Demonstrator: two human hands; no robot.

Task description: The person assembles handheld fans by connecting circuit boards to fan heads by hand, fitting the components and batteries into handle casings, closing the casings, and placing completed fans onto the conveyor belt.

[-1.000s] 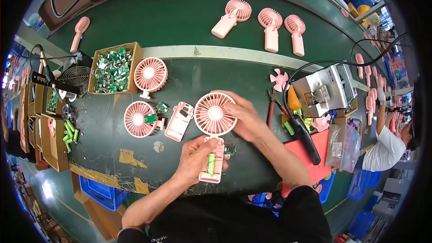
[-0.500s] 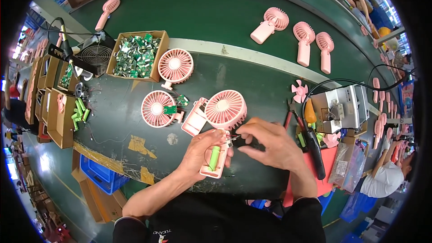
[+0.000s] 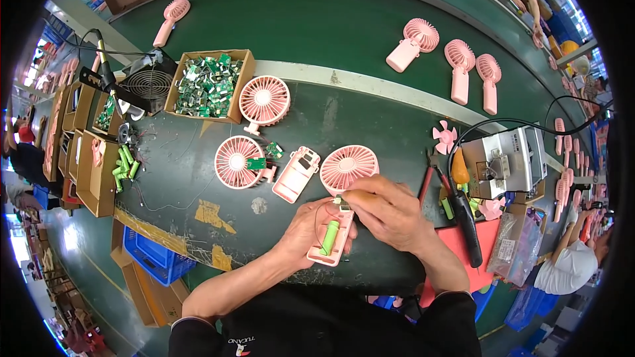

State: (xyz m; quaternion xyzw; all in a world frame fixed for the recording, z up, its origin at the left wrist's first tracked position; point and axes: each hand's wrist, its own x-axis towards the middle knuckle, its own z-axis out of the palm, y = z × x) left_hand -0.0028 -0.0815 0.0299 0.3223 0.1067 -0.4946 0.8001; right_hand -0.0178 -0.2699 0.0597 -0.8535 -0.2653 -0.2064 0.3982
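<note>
**Left hand (image 3: 305, 233) clamped on an open pink handle shell (image 3: 341, 238), right hand (image 3: 391, 215) pinching a small circuit board (image 3: 339, 199)**

The left hand grips the shell from its left side, thumb along the near edge and fingertips showing at the far side. A green battery (image 3: 329, 238) lies in the shell — just right of the left thumb — and a thin wire (image 3: 315, 219) loops over toward that hand. The right hand's thumb and forefinger are closed together on the board at the shell's upper end, so the two hands are near each other.

Just beyond the right fingertips a pink fan head (image 3: 348, 166) lies on the table (image 3: 397, 139). Beyond the left hand is a second handle half (image 3: 291, 184); farther left, another fan head (image 3: 231, 170) has a green board (image 3: 256, 163) resting on it, and a third fan head (image 3: 264, 100) sits beside a cardboard box (image 3: 245, 86) of circuit boards (image 3: 206, 86).

Right of the right hand are red-handled pliers (image 3: 425, 185), a black-handled tool (image 3: 466, 228) and a red sheet (image 3: 486, 235); a loose pink fan blade (image 3: 444, 137) lies beyond them.
</note>
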